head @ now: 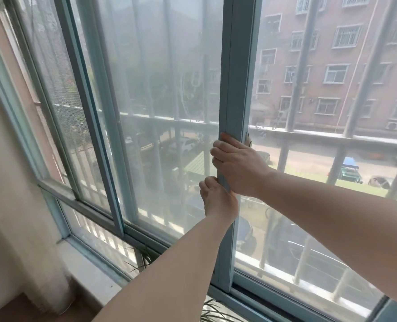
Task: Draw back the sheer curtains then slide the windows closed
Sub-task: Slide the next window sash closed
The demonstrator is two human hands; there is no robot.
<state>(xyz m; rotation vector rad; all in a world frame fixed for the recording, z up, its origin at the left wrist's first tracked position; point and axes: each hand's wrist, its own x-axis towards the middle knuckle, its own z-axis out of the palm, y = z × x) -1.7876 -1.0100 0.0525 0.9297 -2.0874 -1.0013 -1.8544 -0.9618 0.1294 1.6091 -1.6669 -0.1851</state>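
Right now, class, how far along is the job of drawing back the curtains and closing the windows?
Done: the sheer curtain hangs bunched at the left, off the glass. In hand: both the right hand and the left hand grip the blue sash frame. Left: whether it has reached its closed position cannot be told.

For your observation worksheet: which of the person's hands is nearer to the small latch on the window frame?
Right. The right hand grips the blue window frame just below the latch, almost touching it. The left hand holds the same frame lower down, farther from the latch.
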